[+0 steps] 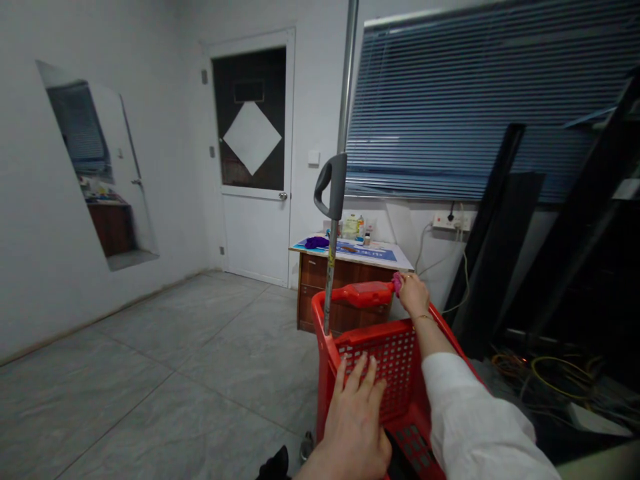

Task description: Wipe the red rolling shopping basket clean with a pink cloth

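Observation:
In the head view a red plastic shopping cart (324, 360) with a perforated inner panel stands right in front of me. My right hand (414, 293) is closed on a bunched pink cloth (397, 283), pressed to the far right corner of the cart's handle bar (367, 293). Lower down, my left hand (356, 410) rests on the cart's near side rim, fingers stretched out and holding nothing. A metal pole (345, 100) with a grey grip (337, 187) rises from the cart's left corner. Part of the basket is hidden behind my hands.
Behind the cart is a brown cabinet (306, 287) bearing a purple cloth (317, 243) and several bottles (361, 229). A white door (255, 230) and a wall mirror (107, 187) lie to the left. Dark panels (500, 233) and loose cables (560, 373) are at right.

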The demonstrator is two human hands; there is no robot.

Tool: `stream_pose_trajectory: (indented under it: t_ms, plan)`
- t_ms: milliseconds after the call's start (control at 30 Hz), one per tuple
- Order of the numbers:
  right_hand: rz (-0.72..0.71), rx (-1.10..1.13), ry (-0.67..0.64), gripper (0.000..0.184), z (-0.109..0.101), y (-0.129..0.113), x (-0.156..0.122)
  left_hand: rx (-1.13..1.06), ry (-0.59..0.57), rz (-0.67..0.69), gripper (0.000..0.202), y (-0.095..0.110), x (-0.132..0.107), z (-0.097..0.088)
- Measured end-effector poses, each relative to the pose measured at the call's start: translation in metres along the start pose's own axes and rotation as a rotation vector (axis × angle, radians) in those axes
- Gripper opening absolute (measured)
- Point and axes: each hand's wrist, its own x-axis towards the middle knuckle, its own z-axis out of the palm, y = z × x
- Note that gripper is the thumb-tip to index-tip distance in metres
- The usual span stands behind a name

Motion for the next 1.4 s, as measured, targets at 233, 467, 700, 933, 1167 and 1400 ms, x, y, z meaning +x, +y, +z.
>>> stream_pose_trajectory:
  t_ms: [233,467,700,933,1167,1400]
  plan:
    - [-0.257,-0.013,-0.105,0.034,-0.01,-0.042,-0.014,0.014,0.04,-0.018,0.063,0.004,0.003,0.002]
    - [-0.538,0.234,0.084,0.03,-0.019,-0.07,-0.074,0.083,0.108,-0.024,0.064,0.007,0.004,0.006]
    - [-0.648,0.328,-0.009,0.031,-0.009,-0.035,-0.13,0.146,0.176,-0.029,0.064,0.011,0.002,0.009]
    - [-0.451,0.271,0.015,0.028,-0.004,0.005,-0.113,0.14,0.182,-0.04,0.056,0.014,0.0,0.008]
    - [-0.655,0.434,-0.054,0.03,-0.005,-0.018,-0.13,0.135,0.203,-0.021,0.033,0.015,0.0,0.008]
    - [-0.49,0.393,0.011,0.029,-0.008,-0.028,-0.136,0.149,0.217,-0.019,0.031,0.013,-0.002,0.013]
